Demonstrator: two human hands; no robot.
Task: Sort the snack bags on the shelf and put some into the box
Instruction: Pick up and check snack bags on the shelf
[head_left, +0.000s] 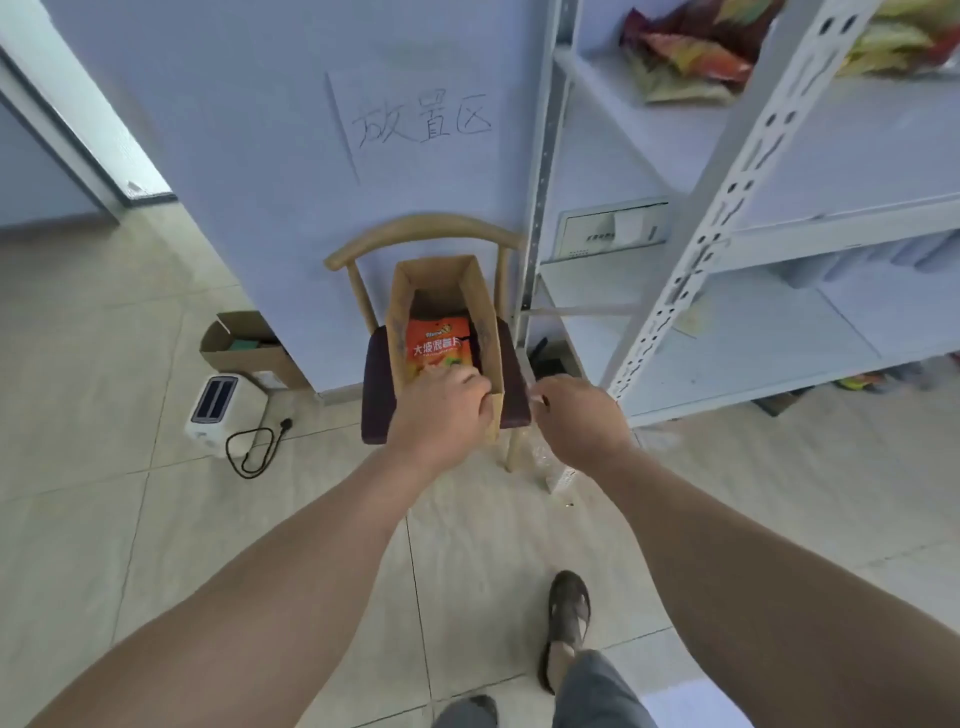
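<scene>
An open cardboard box (400, 312) stands on a dark-cushioned wooden chair (376, 374) against the wall. An orange snack bag (436, 345) lies inside it, printed side up. My left hand (441, 410) reaches over the box's near rim, its fingers curled on the bag's near end. My right hand (582, 415) hovers just right of the box with loosely curled fingers, and I see nothing in it. More snack bags (685, 52) lie piled on the upper board of the white metal shelf (727, 208) at the right, with another pile (904, 41) further right.
On the floor at the left sit a white toaster (218, 410) with its cord and a small open carton (244, 348). Crumpled clear plastic (556, 467) lies by the chair leg. The shelf's slanted upright stands close to my right hand. My feet are below.
</scene>
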